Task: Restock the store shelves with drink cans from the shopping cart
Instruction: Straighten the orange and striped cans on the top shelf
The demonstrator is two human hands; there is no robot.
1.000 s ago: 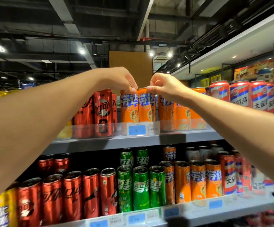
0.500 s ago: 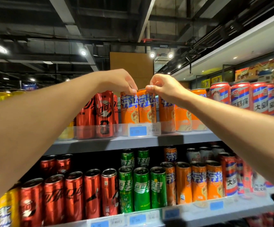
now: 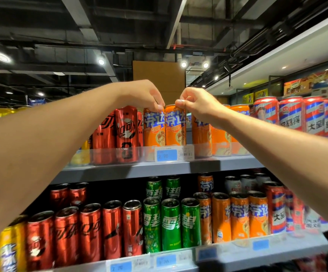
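Two tall orange drink cans stand side by side at the front of the upper shelf (image 3: 159, 167). My left hand (image 3: 145, 94) reaches over from the left and pinches the top rim of the left orange can (image 3: 153, 127). My right hand (image 3: 195, 102) comes in from the right and pinches the top rim of the right orange can (image 3: 175, 126). Both cans are upright and touch each other, behind a blue price tag (image 3: 167, 155). The shopping cart is out of view.
Red cola cans (image 3: 126, 132) stand left of the orange pair, more orange cans (image 3: 221, 138) to the right, then red-white-blue cans (image 3: 290, 114). The lower shelf (image 3: 237, 250) holds rows of red, green, orange and striped cans. A dark ceiling with lights is overhead.
Both hands stay on the tops of the two orange cans. The view has shifted slightly, so the shelves sit a little lower in the frame.
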